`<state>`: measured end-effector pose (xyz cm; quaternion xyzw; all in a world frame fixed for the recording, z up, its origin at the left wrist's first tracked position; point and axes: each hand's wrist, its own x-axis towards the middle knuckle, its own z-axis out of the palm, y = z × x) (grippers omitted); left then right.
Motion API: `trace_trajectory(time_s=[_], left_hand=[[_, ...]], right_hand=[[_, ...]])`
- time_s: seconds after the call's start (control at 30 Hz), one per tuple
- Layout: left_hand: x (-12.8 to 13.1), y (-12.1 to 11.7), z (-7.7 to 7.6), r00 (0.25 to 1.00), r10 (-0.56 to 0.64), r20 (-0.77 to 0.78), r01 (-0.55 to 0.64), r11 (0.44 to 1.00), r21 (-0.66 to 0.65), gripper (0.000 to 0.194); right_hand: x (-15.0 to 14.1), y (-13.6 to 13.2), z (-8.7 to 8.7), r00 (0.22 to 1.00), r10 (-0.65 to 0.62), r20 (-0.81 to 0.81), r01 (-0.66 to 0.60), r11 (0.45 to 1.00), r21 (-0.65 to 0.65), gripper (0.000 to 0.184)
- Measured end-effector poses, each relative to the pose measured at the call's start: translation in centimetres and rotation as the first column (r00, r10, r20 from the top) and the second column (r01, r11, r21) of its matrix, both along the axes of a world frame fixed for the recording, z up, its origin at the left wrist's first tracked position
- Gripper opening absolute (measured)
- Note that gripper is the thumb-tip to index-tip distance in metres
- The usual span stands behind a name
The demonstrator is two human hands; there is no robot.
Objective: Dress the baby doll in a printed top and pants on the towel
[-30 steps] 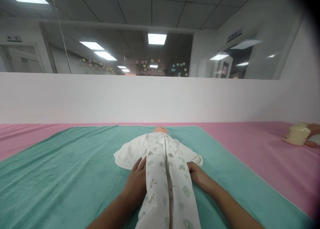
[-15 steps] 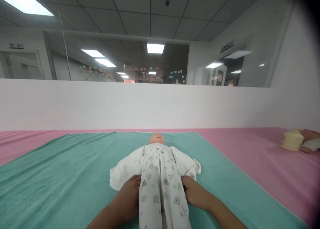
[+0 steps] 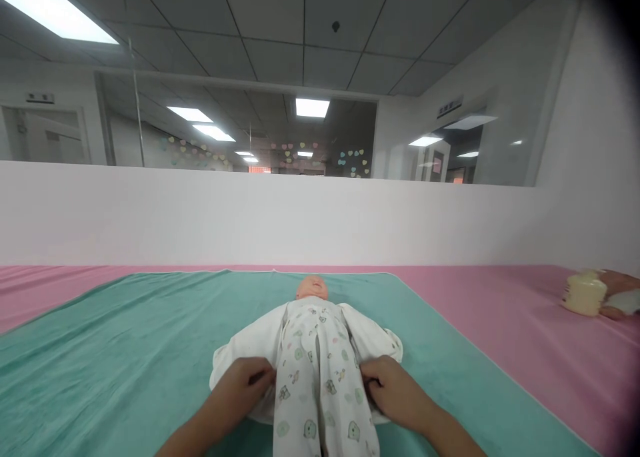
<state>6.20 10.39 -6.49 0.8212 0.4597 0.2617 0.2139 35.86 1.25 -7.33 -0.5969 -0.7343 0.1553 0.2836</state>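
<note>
On the green cloth (image 3: pixel 125 350) lie a doll (image 3: pixel 312 287) and printed garment (image 3: pixel 295 394); left hand (image 3: pixel 246 385) and right hand (image 3: pixel 395 387) pinch the garment's sides. Pink sheet (image 3: pixel 480 317) borders the cloth; beyond it rise white wall (image 3: pixel 250 217), window (image 3: pixel 280 127).

A pink sheet (image 3: pixel 475 310) lies spread out, a teal cloth (image 3: pixel 125 357) on top of it. On the cloth lies a doll (image 3: pixel 313 288), printed white clothes (image 3: pixel 296 404) over its body; over right, a yellowish bottle (image 3: pixel 585 293) stands on the pink.

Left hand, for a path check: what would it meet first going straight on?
Probably the white, green-printed cloth garment: the bare left hand seems at its side edge, though depth is unclear.
</note>
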Motion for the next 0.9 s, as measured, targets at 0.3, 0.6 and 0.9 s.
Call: trace_trajectory(time_s=[0.3,0.6,0.9], left_hand=[[-4.8,4.1,-0.6,0.872,0.454,-0.184,-0.465,0.885,-0.016,0.044],[-3.5,2.8,-0.2,0.890,0.416,-0.186,-0.419,0.908,0.026,0.030],[-2.8,1.1,2.0,0.889,0.455,-0.056,-0.454,0.890,0.036,0.035]], right_hand=[[4.6,0.8,-0.5,0.782,-0.615,0.099,0.623,0.774,-0.110,0.036],[5.6,1.2,-1.6,0.748,-0.618,0.242,0.650,0.756,-0.080,0.011],[6.3,0.9,-0.8,0.742,-0.669,0.041,0.669,0.743,0.023,0.024]])
